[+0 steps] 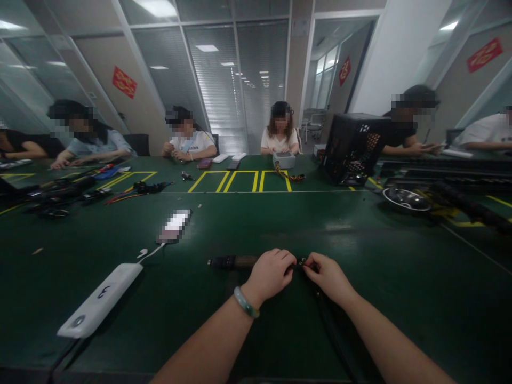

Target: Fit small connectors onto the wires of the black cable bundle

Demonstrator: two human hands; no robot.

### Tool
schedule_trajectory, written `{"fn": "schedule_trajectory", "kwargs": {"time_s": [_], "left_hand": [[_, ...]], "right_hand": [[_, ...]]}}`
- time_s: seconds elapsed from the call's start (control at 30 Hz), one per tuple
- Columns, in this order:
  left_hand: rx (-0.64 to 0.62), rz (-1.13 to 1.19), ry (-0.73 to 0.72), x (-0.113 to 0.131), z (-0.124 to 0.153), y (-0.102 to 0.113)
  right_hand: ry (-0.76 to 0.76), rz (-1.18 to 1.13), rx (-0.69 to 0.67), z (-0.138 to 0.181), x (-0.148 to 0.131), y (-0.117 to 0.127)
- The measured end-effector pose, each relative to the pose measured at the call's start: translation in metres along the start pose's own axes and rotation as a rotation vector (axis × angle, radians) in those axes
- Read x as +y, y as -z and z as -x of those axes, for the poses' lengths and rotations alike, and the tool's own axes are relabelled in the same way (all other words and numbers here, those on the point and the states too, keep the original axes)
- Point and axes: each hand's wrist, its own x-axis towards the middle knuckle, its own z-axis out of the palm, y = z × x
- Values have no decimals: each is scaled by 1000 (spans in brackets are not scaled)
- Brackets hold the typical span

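Note:
My left hand [269,274], with a green bangle on its wrist, is closed in a fist around a dark cable [234,261] that lies on the green table [280,224]. My right hand [326,275] pinches a small dark connector [302,262] at the cable's end, right beside the left hand's fingers. The cable stretches left from my hands, and another dark strand runs down between my forearms toward me.
A white power bank [100,300] with a white cord lies at the near left, a phone [175,225] just beyond it. Several people sit along the far side. A black computer case [354,146], a metal bowl [406,200], loose cables [148,187] and yellow floor-style markings [240,180] are farther out.

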Motion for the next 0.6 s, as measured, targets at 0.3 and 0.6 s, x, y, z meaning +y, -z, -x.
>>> {"fn": "schedule_trajectory", "kwargs": {"time_s": [0.3,0.6], "left_hand": [[15,-27,39,4,-2,-6],[24,-9,25,4,0,-7]], "right_hand": [[61,90,16,0,-1,1],[80,67,0,3,-7,4]]}}
